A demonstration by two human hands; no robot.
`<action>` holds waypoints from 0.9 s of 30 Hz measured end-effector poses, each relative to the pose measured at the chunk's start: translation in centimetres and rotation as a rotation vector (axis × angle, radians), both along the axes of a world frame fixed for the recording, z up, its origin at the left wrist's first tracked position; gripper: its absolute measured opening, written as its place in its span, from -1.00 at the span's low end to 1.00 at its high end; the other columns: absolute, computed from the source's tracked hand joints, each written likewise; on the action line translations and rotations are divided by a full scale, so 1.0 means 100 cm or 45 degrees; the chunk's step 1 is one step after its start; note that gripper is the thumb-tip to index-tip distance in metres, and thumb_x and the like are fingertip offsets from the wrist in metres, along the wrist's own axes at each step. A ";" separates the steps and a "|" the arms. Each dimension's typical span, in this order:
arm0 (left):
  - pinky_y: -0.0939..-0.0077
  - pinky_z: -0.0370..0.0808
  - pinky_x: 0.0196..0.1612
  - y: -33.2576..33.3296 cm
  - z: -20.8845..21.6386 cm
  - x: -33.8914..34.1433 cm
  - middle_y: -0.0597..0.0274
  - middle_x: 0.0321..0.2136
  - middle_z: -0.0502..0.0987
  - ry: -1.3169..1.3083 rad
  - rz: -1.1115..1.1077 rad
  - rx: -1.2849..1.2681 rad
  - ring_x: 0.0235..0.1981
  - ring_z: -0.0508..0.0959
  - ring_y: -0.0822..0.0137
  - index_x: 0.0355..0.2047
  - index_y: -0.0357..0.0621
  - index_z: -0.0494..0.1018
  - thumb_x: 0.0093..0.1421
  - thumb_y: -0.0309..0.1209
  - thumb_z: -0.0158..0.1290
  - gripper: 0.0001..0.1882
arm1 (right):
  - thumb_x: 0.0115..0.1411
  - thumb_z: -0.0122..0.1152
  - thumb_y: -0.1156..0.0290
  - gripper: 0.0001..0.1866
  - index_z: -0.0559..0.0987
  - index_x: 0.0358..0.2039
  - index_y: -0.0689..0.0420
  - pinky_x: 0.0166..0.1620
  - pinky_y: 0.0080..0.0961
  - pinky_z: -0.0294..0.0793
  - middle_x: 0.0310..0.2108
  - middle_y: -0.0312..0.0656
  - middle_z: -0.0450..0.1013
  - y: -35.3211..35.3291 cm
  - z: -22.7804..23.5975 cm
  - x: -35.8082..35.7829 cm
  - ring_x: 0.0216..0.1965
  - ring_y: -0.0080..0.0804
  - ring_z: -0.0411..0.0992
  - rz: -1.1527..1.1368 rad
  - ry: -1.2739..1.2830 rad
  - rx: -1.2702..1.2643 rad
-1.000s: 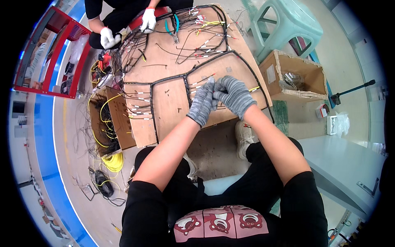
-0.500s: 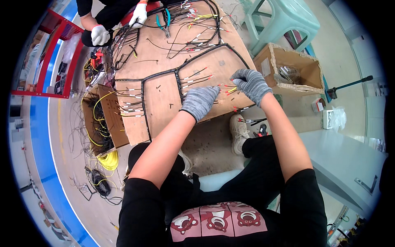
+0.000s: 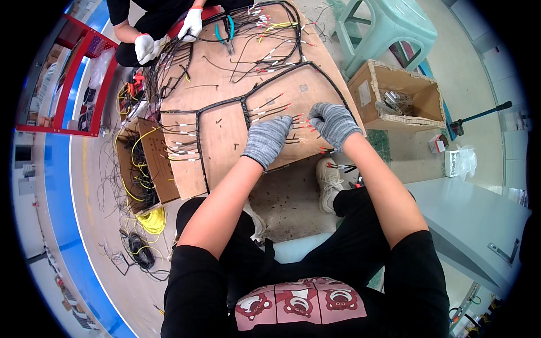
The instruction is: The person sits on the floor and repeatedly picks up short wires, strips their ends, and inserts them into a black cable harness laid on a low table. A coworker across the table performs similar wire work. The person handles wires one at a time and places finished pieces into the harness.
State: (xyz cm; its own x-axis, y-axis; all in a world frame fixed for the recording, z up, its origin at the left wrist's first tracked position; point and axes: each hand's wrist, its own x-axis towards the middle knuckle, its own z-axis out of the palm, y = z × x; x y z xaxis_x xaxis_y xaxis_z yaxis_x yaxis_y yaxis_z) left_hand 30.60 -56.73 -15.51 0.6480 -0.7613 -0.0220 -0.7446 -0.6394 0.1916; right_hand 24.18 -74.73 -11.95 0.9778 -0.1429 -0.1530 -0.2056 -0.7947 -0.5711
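My left hand (image 3: 267, 141), in a grey knit glove, is closed with its fingertips pinched among thin black wires (image 3: 267, 110) with white sleeves and red tips. Several red tips (image 3: 298, 119) show just past its fingers. My right hand (image 3: 337, 125), gloved alike, is curled closed a short way to the right, its fingertips close to those tips. What it holds, if anything, is hidden. Both hands are over a wooden board (image 3: 222, 152), on which a black-taped wire harness (image 3: 222, 102) branches out.
Opposite, a person's white-gloved hands (image 3: 191, 25) handle black wires. Teal-handled pliers (image 3: 226, 35) lie on the board. To the right stand a green plastic stool (image 3: 389, 25) and a cardboard box (image 3: 369, 110) of metal parts. A wire-filled box (image 3: 158, 163) stands left, beside a yellow coil (image 3: 151, 221).
My right hand has moved left and slightly nearer to me, toward my left hand. The left has shifted slightly left. Opposite, one white-gloved hand has moved toward the other.
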 end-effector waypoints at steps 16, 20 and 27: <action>0.25 0.46 -0.41 0.005 0.002 0.004 0.12 -0.50 0.53 0.007 0.004 -0.058 -0.43 0.55 0.14 -0.34 -0.03 0.39 0.21 -0.23 -0.15 -0.80 | 0.03 0.14 0.42 -0.89 0.53 -0.42 0.16 -0.19 -0.30 0.41 -0.42 -0.01 0.47 0.006 0.006 0.000 -0.32 -0.06 0.43 0.033 -0.060 -0.022; 0.25 0.46 -0.40 0.004 0.003 0.005 0.12 -0.50 0.53 0.026 0.004 -0.041 -0.43 0.55 0.14 -0.35 -0.04 0.39 0.22 -0.23 -0.16 -0.80 | 0.03 0.14 0.43 -0.89 0.53 -0.42 0.15 -0.19 -0.30 0.41 -0.42 -0.01 0.47 0.005 0.002 0.001 -0.33 -0.05 0.43 0.039 -0.076 -0.043; 0.25 0.46 -0.41 0.004 0.005 0.003 0.12 -0.50 0.53 0.022 -0.006 -0.050 -0.44 0.54 0.14 -0.34 -0.03 0.40 0.22 -0.22 -0.16 -0.79 | 0.01 0.14 0.42 -0.89 0.53 -0.44 0.16 -0.20 -0.29 0.41 -0.44 -0.01 0.47 0.006 -0.001 0.003 -0.33 -0.05 0.43 0.056 -0.122 -0.028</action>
